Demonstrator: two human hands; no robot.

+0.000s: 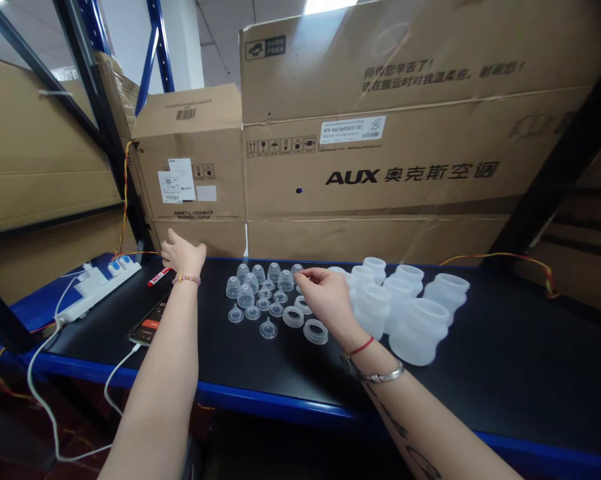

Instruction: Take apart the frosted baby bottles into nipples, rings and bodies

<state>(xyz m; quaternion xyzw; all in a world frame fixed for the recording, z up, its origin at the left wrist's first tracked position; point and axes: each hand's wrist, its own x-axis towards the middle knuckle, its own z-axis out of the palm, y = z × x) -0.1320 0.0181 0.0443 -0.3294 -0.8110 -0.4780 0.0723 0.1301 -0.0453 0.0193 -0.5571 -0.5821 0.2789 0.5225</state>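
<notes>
My left hand (183,255) is raised over the back left of the black shelf, fingers apart, with nothing in it. Beneath it lie a red marker (159,277) and a phone (151,322). My right hand (325,297) is closed, thumb and fingers pressed together near a clear dome cap (297,269); whatever they may hold is hidden. More clear dome caps (245,295) stand left of it, with several silicone bottle nipples (268,328) before them. Translucent collar rings (315,331) lie below the right hand. To its right, frosted bottle bodies (420,333) stand in a cluster, partly covered by the hand.
A white power strip (100,290) with plugs and cables sits at the left edge. Large cardboard boxes (290,240) form a wall behind the shelf (510,360). A red and yellow wire (500,255) runs along the back right. Blue edging borders the front.
</notes>
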